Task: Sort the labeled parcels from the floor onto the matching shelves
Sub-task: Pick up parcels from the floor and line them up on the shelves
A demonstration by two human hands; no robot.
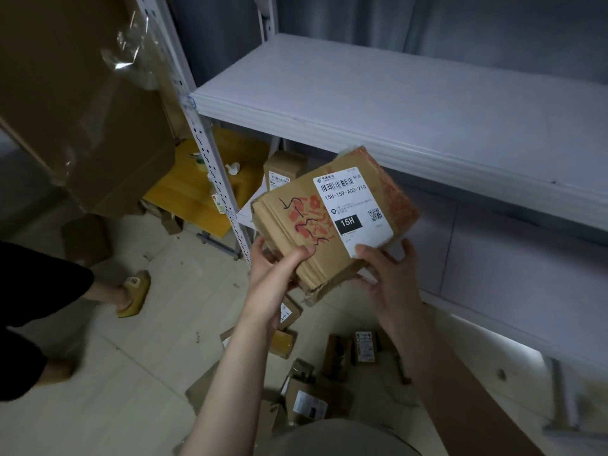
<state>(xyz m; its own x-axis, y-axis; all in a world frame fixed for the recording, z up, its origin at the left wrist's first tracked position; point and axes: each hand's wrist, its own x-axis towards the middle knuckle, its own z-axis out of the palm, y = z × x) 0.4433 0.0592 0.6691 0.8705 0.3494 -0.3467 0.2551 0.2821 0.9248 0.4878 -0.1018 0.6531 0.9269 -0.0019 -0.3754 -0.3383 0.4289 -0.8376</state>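
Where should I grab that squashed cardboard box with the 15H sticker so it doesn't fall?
Hold the parcel from both sides, thumbs on top, fingers underneath, as the left hand and right hand do. It is flat and wide, so one hand would likely tip it. Its near corner looks crumpled, so grip beside that, and keep off the label.

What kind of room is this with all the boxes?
Probably a parcel sorting or storage room: white metal shelves, labeled cardboard parcels scattered on the floor, and a held box whose shipping label reads 15H.
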